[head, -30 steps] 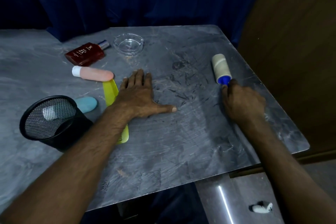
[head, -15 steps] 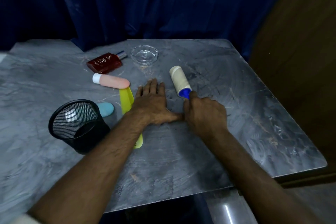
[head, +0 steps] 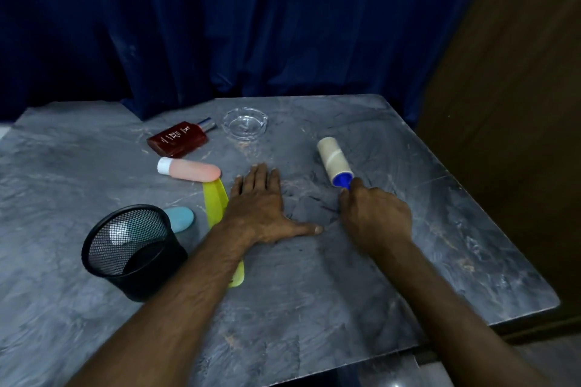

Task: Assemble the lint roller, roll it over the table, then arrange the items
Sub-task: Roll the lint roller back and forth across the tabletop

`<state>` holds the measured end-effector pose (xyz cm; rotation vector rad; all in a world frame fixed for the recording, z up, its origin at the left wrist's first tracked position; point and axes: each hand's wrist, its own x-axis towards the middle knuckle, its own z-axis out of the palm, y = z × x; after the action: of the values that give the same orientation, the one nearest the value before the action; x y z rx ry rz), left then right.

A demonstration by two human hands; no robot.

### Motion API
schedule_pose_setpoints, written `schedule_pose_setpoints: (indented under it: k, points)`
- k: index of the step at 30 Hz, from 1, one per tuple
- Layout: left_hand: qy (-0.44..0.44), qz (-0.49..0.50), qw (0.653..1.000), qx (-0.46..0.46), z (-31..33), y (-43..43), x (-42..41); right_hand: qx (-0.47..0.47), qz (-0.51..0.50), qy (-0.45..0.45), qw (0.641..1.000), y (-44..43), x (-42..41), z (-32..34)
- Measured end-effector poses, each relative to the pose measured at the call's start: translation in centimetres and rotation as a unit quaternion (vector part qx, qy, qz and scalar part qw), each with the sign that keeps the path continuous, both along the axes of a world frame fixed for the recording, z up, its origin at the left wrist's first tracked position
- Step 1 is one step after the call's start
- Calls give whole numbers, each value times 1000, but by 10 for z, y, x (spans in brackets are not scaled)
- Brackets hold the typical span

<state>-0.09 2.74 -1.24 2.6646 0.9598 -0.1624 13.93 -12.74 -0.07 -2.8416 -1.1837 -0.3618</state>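
The lint roller (head: 334,159) lies on the grey marble table (head: 314,308), its beige paper roll pointing away from me and its blue handle end toward me. My right hand (head: 375,217) is closed around that blue handle, which is mostly hidden in my fist. My left hand (head: 262,209) rests flat on the table left of the roller, fingers spread and thumb out, holding nothing. Its wrist covers part of a yellow comb (head: 217,203).
A black mesh cup (head: 132,250) stands at the left front with a light blue oval object (head: 179,218) behind it. Further back lie a pink tube (head: 190,169), a dark red perfume bottle (head: 179,139) and a glass ashtray (head: 246,122). A blue curtain hangs behind; the table edge runs along the right.
My right hand rolled the lint roller from the right side in toward my left hand, then back out to the right. The left hand stayed flat. The camera view tilted upward.
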Motion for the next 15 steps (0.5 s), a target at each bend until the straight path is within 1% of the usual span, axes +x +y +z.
schedule_pose_setpoints:
  k: [3,10,15]
  points:
    - [5,0,1000,2,1,-1,0,11,-32,23,999,-14,26,4]
    - [17,-6,1000,-3,3,0,0,11,-100,41,994,-52,68,9]
    - [21,-6,1000,-7,3,1,1,14,-148,22,989,-82,91,13]
